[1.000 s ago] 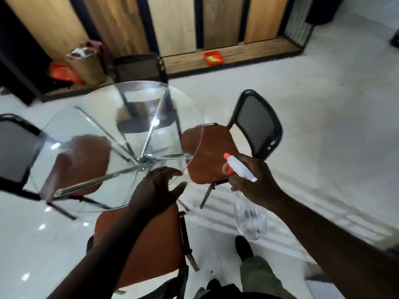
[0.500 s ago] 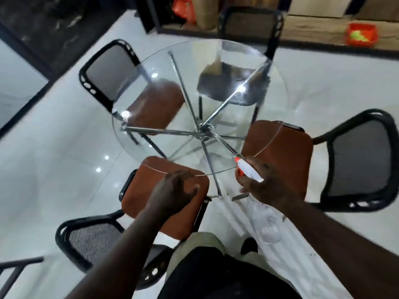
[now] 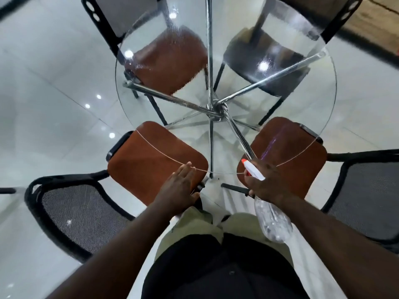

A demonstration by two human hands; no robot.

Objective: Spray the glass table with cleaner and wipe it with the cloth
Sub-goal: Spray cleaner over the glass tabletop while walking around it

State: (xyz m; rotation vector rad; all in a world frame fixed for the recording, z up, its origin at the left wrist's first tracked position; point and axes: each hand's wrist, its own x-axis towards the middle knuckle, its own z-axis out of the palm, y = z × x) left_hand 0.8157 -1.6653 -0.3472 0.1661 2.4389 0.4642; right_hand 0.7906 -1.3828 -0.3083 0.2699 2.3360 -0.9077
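Head view: the glass table [image 3: 190, 130] is seen from above, with its near rim at 6 o'clock. The right hand [image 3: 265, 184] is wrapped around the spray bottle [image 3: 273, 221] at the 5 o'clock rim, nozzle pointing toward 11. The left hand [image 3: 180, 188] is flat with fingers straight, holding nothing, fingertips at the 6 o'clock rim. There are droplets [image 3: 172, 39] on the glass around 11 and 1 o'clock (the near half looks dry), so I'd judge the spraying partly done. No cloth is in view, and wiping looks not yet started.
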